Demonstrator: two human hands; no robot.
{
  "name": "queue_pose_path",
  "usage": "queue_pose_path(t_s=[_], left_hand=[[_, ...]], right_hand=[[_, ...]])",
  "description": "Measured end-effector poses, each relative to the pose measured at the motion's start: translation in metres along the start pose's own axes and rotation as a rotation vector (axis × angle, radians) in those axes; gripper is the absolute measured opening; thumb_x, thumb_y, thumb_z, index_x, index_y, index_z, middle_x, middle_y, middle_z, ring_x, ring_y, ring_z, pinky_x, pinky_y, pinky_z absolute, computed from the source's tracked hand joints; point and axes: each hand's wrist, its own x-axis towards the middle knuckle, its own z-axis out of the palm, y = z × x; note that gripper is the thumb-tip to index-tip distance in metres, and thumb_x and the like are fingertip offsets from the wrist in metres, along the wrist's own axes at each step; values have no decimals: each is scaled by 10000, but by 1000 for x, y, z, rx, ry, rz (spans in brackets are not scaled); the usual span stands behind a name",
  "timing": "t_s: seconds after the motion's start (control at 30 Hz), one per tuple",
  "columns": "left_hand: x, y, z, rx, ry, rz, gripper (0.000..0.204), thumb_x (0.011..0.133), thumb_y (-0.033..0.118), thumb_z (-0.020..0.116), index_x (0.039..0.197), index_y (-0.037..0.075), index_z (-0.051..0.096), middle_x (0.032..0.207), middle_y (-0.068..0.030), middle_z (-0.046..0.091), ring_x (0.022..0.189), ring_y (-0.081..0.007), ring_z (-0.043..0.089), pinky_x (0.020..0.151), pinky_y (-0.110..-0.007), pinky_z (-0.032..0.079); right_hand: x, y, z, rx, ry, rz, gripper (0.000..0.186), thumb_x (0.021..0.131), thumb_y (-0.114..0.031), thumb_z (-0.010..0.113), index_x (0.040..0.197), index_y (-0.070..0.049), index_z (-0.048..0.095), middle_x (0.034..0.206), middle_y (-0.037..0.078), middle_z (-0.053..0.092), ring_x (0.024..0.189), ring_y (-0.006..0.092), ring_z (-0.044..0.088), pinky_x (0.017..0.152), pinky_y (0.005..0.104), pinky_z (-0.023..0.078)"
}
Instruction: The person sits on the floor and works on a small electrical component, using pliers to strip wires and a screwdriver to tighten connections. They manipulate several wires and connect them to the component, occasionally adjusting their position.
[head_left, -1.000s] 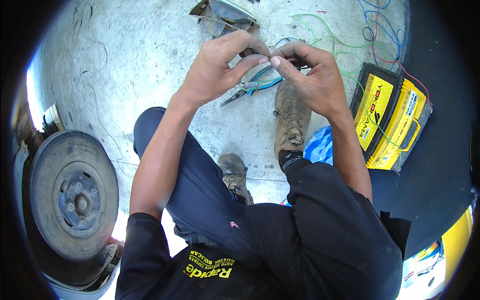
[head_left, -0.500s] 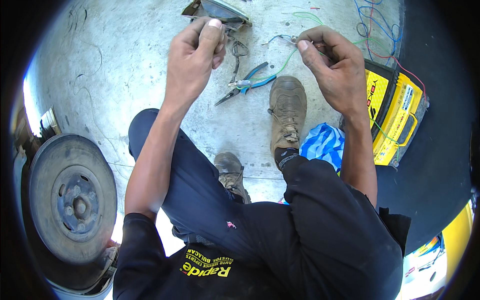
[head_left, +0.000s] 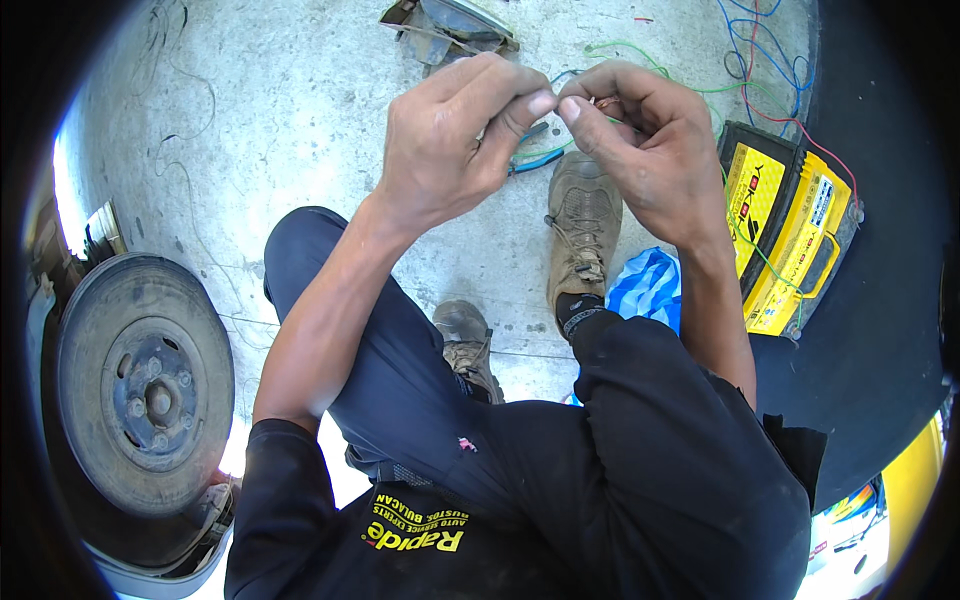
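Observation:
My left hand (head_left: pixel 450 145) and my right hand (head_left: pixel 645 145) meet fingertip to fingertip above the floor, each in a pinch. Bare copper strands of a wire (head_left: pixel 606 102) show inside the curled fingers of my right hand. What my left thumb and forefinger pinch is too small to make out. A short blue wire (head_left: pixel 565 75) shows just beyond the fingertips. Behind my hands lie blue-handled pliers (head_left: pixel 537 163), mostly hidden by my left hand. A green wire (head_left: pixel 630 47) curves over the floor beyond my right hand.
A dusty vehicle lamp (head_left: pixel 460 28) lies beyond my left hand. To the right stand a yellow-and-black battery (head_left: pixel 795 240), tangled blue and red wires (head_left: pixel 775 45) and a blue-and-white plastic bag (head_left: pixel 645 292). A wheel (head_left: pixel 145 385) is at the left, my boots (head_left: pixel 585 220) below my hands.
My left hand has moved right and down from near the lamp to meet my right hand. It now covers much of the pliers. My right hand has shifted slightly left.

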Motion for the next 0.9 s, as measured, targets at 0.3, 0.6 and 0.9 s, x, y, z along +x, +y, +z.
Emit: queue_pose_path(t_s=[0.3,0.6,0.9], left_hand=[[1,-3,-13,-633,-25,-884,473,1084,463,592,805,85,653,644,41,545,568,-50,452,514,-258,354],[-1,-3,-8,-187,-38,-43,172,888,122,841,1033,85,756,945,-31,758,720,-107,707,611,-256,555],[-3,-2,0,-58,31,87,177,912,115,820,1045,59,717,913,-40,739,653,-127,665,570,-258,533]], right_hand=[[-6,1,6,-155,179,-156,123,904,-80,790,1013,-36,750,684,-31,623,618,15,523,591,221,457],[-4,-2,2,67,84,-37,178,940,-126,779,1023,28,747,847,27,725,777,66,643,708,229,526],[-3,-4,2,82,46,12,145,959,-146,778,1015,-13,765,859,-25,698,796,43,592,732,216,464]])
